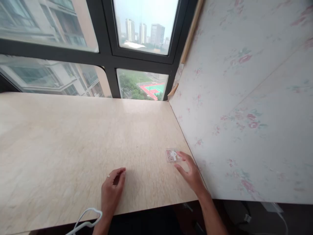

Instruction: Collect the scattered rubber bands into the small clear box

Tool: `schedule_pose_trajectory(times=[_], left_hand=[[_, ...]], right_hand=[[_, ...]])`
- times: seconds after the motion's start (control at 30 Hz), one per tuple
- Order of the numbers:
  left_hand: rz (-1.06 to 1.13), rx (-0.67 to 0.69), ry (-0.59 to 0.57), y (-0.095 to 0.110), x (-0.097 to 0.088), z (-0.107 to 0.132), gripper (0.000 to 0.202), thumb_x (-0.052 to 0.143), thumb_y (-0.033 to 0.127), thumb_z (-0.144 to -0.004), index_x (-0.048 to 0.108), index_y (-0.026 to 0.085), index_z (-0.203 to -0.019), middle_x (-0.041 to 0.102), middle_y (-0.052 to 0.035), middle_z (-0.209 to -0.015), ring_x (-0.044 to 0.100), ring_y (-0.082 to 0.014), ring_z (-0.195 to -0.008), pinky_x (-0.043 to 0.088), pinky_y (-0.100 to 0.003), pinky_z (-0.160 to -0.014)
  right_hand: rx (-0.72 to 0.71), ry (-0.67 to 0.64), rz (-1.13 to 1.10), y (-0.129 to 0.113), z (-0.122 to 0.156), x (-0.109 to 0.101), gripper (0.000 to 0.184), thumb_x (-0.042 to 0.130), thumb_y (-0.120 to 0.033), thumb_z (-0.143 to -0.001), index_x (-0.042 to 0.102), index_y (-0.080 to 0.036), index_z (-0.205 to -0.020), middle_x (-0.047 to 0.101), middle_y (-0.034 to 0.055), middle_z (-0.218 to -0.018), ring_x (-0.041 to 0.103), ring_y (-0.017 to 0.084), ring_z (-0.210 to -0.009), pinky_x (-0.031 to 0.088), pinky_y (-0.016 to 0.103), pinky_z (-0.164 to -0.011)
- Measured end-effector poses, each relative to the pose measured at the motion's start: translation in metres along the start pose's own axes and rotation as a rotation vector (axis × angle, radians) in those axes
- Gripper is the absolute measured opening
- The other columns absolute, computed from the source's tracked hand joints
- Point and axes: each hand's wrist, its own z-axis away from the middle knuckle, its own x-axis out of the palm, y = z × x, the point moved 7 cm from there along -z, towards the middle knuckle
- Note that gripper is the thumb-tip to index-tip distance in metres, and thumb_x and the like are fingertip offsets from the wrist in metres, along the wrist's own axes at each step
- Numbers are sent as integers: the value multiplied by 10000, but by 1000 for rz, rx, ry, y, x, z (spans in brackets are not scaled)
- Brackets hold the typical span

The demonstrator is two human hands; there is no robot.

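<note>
A small clear flat case (172, 155) lies on the stone-patterned sill near the right wall, with white, pinkish and yellow bits showing through it. My right hand (189, 169) reaches to its right edge, thumb and fingers apart. The fingertips overlap that edge in view; whether they press on it I cannot tell. Well to the left, my left hand (112, 187) rests on or just over the sill, thumb and forefinger pinched together. Anything between those fingertips is too small to make out. A ring-like glint shows on one finger.
A white cord (89, 224) loops beside my left wrist. The beige sill (73, 140) runs back to dark window frames (107, 58). A flowered wall (232, 124) bounds the right side, with peeling trim (173, 91) at the corner. The sill's front edge is close to my wrists.
</note>
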Motion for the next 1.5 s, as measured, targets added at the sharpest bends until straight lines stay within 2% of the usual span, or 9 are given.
schedule_pose_trajectory(times=[0.07, 0.17, 0.33, 0.53, 0.8, 1.0, 1.2, 1.4, 1.5], left_hand=[[-32, 38, 6, 3, 0, 1, 272, 538, 432, -801, 672, 210, -880, 700, -58, -909, 657, -219, -817, 537, -336, -748], [-56, 92, 4, 7, 0, 2, 262, 521, 419, -811, 670, 214, -882, 693, -57, -915, 647, -221, -838, 530, -339, -757], [-47, 116, -17, 9, 0, 4, 246, 521, 397, -809, 672, 216, -879, 686, -66, -951, 631, -235, -906, 509, -371, -827], [98, -9, -56, 9, 2, 7, 254, 572, 391, -792, 667, 208, -940, 674, -86, -986, 625, -243, -915, 507, -392, -830], [841, -149, -145, 33, 11, 1, 668, 712, 353, -732, 428, 198, -1316, 500, -152, -1322, 534, -273, -1166, 497, -375, -907], [1005, -230, -7, 11, -14, -7, 662, 716, 365, -744, 460, 187, -1327, 559, -140, -1277, 545, -285, -1162, 462, -403, -958], [1055, -262, 30, -8, -36, -12, 673, 697, 379, -761, 451, 202, -1361, 576, -129, -1272, 539, -289, -1174, 445, -423, -974], [1145, -207, 85, -22, -56, -20, 642, 674, 364, -783, 453, 207, -1365, 572, -134, -1276, 537, -287, -1178, 417, -442, -998], [1139, -191, 104, -32, -69, -22, 645, 680, 365, -777, 461, 202, -1361, 584, -133, -1258, 528, -294, -1187, 422, -441, -990]], right_hand=[[19, -62, 85, 19, -12, -10, 621, 627, -352, -840, 375, -276, -1402, 412, 87, -1425, 374, 240, -1319, 328, 466, -1084], [80, -229, 123, 43, -27, -3, 865, 707, -353, -765, 224, -275, -1479, 269, 85, -1516, 244, 233, -1394, 215, 475, -1141], [142, -392, 80, 50, -40, 18, 799, 747, -315, -713, 379, -219, -1416, 444, 125, -1411, 406, 248, -1307, 286, 476, -1103], [-6, -272, -69, -5, -51, 36, 757, 753, -439, -704, 450, -222, -1362, 569, 124, -1271, 558, 245, -1133, 461, 428, -946], [-71, -436, -299, -101, -53, 121, 601, 726, -458, -736, 556, -201, -1253, 596, 113, -1240, 585, 235, -1082, 512, 373, -858], [-147, -616, -298, -141, -59, 156, 540, 665, -465, -798, 576, -190, -1253, 612, 103, -1231, 608, 234, -1066, 526, 389, -867], [-405, -688, -160, -182, -75, 175, 596, 667, -466, -784, 543, -202, -1303, 589, 91, -1272, 553, 268, -1168, 455, 430, -974], [-546, -793, -138, -229, -84, 202, 255, 621, -340, -826, 667, -199, -1034, 693, 29, -957, 649, 178, -847, 501, 269, -741], [-621, -838, -147, -245, -85, 216, 176, 614, -316, -829, 682, -211, -953, 690, 20, -966, 638, 182, -894, 486, 270, -776]])
